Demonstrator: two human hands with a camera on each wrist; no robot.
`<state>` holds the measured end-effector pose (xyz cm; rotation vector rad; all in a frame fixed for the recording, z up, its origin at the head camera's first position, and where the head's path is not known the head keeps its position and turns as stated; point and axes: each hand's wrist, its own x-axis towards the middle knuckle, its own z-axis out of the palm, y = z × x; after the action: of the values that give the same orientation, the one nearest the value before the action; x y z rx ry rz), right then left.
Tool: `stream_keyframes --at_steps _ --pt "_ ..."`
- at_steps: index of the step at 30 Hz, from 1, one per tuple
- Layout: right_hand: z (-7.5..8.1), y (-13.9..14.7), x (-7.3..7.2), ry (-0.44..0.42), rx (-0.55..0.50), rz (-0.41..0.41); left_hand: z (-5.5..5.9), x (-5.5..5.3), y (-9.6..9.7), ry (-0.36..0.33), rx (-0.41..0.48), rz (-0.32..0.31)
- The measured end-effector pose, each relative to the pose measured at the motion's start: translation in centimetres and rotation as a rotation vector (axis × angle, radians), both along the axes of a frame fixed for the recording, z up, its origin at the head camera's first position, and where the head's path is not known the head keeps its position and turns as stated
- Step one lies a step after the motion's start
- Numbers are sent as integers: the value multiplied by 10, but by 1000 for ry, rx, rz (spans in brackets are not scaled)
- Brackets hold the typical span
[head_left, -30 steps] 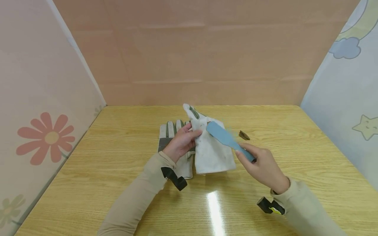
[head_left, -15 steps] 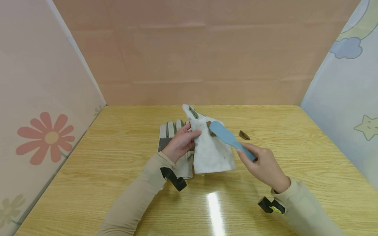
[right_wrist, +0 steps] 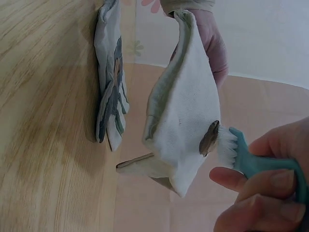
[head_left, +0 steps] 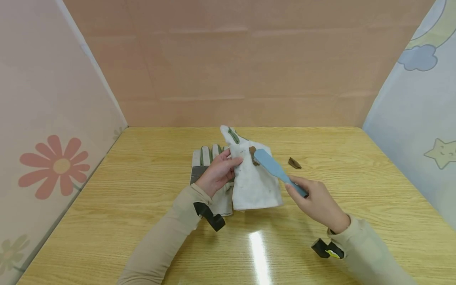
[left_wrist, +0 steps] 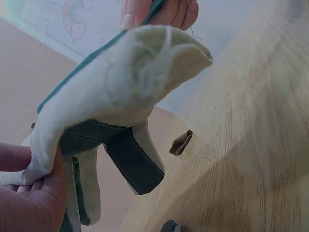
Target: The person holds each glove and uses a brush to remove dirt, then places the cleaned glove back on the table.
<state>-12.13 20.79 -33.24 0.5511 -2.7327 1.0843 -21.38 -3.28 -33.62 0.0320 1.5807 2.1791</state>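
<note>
Left hand (head_left: 218, 172): fingers grasping a white glove (head_left: 258, 188) by its side, thumb on the upper face, other fingers behind. The glove is lifted off the table (head_left: 107, 198), cuff towards the person, most of its body to the right of these fingertips. Right hand (head_left: 318, 201): fingers curled round the handle of a blue brush (head_left: 274, 165); the brush head lies ahead and to the left of those fingertips, over the glove. In the right wrist view the bristles (right_wrist: 227, 146) stand at the edge of a brown scrap (right_wrist: 209, 139) on the glove; how firmly they press, and what the scrap is made of, cannot be told.

Other glove (head_left: 199, 174): on the table, below and to the left of the left fingers, partly hidden by that hand. Loose brown piece (head_left: 295, 162): on the table, beyond the right fingertips and apart from them.

Assessment: the step in hand appears to be brushing 1 of 2 gloves, the scrap not yet off it. The next move calls, in my judgement, for a short sweep across the scrap, clear of the left fingertips, with the left grip firm, as limp cloth could give under the bristles
</note>
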Motion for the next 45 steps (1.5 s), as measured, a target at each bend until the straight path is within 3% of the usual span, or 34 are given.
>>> stream_keyframes --at_steps 10,18,45 --pt "9 -3 -1 132 -80 -67 -1 -2 -1 23 3 -32" --pt "8 -13 -5 192 -65 -1 -4 0 2 52 -38 -67" --pt "9 0 2 12 -43 -78 -4 0 1 50 -55 -63"
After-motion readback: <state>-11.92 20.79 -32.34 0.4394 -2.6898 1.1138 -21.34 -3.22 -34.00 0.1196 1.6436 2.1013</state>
